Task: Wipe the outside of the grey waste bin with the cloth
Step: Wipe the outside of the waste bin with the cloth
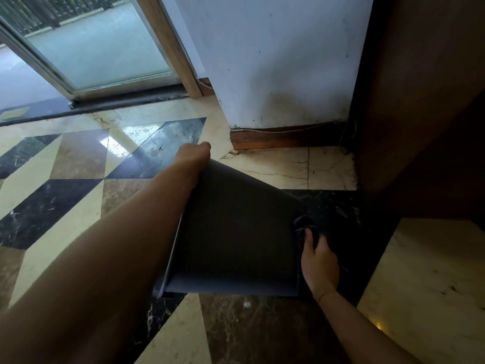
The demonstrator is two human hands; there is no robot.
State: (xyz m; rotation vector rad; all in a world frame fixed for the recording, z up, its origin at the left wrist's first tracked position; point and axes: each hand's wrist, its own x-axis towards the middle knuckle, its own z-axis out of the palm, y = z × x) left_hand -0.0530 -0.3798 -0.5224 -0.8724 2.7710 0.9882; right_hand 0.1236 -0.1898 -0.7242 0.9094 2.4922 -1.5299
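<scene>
Fingers of the left hand (193, 153) are hidden behind the far end of the grey waste bin (236, 227), so how tightly they close there cannot be told; only the knuckles and thumb side show, wrapped over that end. The bin lies tipped on the floor (65, 179) between the two hands, its broad side facing up and its lipped edge toward the camera. The cloth (304, 227) is dark and hard to separate from the black tile under it. The right hand (319, 261) is curled shut around the cloth, pressing it against the bin's right edge, the thumb on top. Beyond the left hand the floor is polished marble in cream, brown and black diamonds, with a glass door (99, 48) further off. Ahead of the right hand stands a scuffed white wall (275, 61) with a wooden skirting, and to its right a dark wooden panel (420, 101).
</scene>
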